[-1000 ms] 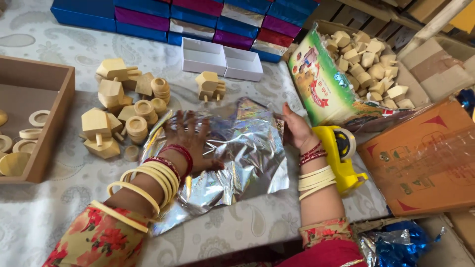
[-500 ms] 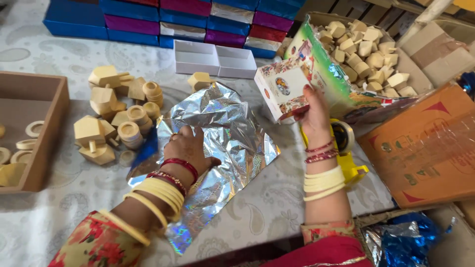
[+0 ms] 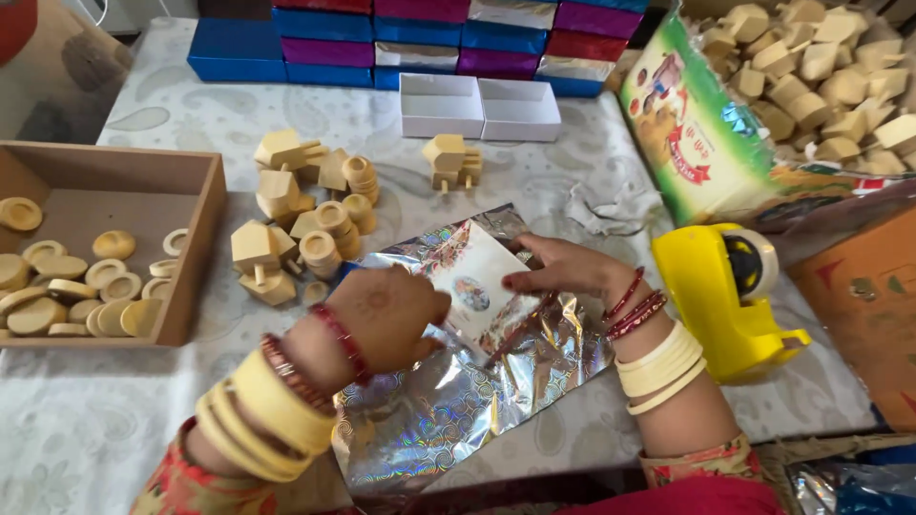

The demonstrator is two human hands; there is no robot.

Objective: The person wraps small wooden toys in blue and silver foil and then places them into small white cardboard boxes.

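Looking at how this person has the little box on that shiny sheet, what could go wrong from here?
Both hands, the left hand and right hand, hold the small white box tilted over the foil sheet. The foil is already crinkled, so it might tear or crease further. Its near edge hangs at the table's front, so it could slide off. The wooden pieces lie close beside the left hand; a nudge might scatter them.

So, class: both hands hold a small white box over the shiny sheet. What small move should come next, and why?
Probably lower the small white box flat onto the middle of the foil sheet. The left hand and right hand hold it tilted above the sheet, which lies spread out beneath.
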